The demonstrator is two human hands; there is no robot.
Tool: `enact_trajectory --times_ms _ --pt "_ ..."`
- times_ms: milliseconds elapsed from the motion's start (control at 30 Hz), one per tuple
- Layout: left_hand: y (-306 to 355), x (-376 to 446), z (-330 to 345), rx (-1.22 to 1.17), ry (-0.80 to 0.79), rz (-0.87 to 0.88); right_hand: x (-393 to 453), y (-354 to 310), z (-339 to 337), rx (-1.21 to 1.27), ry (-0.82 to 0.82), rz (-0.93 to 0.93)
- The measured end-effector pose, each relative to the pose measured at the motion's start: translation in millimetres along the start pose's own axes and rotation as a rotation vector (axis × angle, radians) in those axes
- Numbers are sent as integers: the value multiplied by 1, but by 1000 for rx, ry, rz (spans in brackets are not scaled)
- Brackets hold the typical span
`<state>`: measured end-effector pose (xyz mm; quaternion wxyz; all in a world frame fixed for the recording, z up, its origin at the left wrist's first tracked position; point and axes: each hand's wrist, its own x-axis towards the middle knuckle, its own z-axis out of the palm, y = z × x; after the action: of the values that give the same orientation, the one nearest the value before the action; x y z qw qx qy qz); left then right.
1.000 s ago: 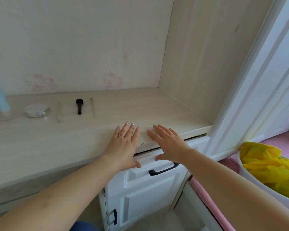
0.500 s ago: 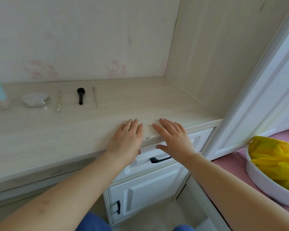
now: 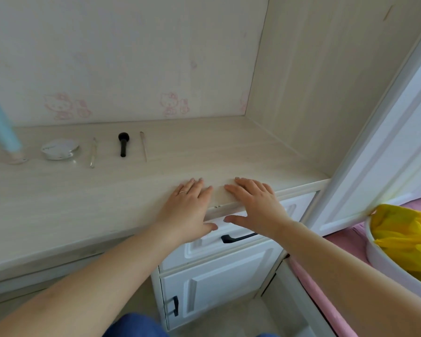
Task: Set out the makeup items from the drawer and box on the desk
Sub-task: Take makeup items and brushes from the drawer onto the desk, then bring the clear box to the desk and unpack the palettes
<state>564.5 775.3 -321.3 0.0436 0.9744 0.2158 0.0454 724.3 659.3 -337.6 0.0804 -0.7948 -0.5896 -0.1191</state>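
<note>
A row of makeup items lies at the back left of the pale wooden desk [image 3: 58, 205]: a light blue tube [image 3: 1, 128] standing upright, a round white compact [image 3: 60, 149], a thin clear stick [image 3: 93, 153], a short black brush [image 3: 123, 144] and a thin wooden stick [image 3: 143, 146]. My left hand [image 3: 188, 207] and my right hand [image 3: 254, 205] rest flat, fingers straight, on the desk's front edge, thumbs hanging over it. Below them is the white drawer [image 3: 287, 210] with a black handle [image 3: 238, 237], closed. No box is in view.
Under the drawer is a white cabinet door [image 3: 219, 285] with a small black handle. A wooden side panel [image 3: 314, 81] closes off the desk on the right. At the far right a white tub [image 3: 384, 259] holds yellow cloth [image 3: 406, 237].
Both hands stay flat on the desk edge. The drawer, slightly ajar one second ago, now sits closed. The view has shifted a little.
</note>
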Motion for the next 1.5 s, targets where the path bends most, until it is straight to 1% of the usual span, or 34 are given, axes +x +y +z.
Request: enact_trajectory --times_ms 67,133,233,300,367,467,567,700,800,900,1067,1167,1300,1367,1467,1500 --pt "0 6 -12 -126 -19 -2 10 3 -17 114 -64 24" --pt "-2 18 -23 -295 16 -16 21 12 -26 247 -112 55" --pt "-11 46 -31 -591 76 -57 41 28 -30 480 -71 109" --pt "-22 69 -32 -720 116 -86 60 39 -28 598 -31 129" --pt "-31 94 -34 -782 151 -120 83 48 -28 719 -36 156" --pt "-40 118 -44 -805 173 -201 117 53 -31 909 -69 209" --pt "-47 125 -66 -875 138 -276 140 51 -43 964 -93 235" --pt "-61 115 -124 -965 60 -351 163 38 -82 1038 -168 266" --pt "-74 104 -183 -1037 89 -411 184 24 -123 1099 -213 246" --pt "-75 86 -221 -1092 173 -494 201 13 -158 1131 -241 169" --pt "-43 53 -239 -1131 319 -625 214 7 -192 1142 -304 -26" --pt "-9 32 -247 -1125 424 -715 211 12 -214 1142 -352 -190" --pt "50 -4 -259 -1114 544 -848 192 20 -236 1171 -413 -359" --pt "88 -30 -258 -1099 614 -951 173 20 -244 1178 -485 -451" --pt "125 -60 -257 -1112 669 -1053 149 12 -246 1209 -553 -504" --pt "139 -73 -257 -1098 711 -1103 136 5 -249 1216 -595 -542"
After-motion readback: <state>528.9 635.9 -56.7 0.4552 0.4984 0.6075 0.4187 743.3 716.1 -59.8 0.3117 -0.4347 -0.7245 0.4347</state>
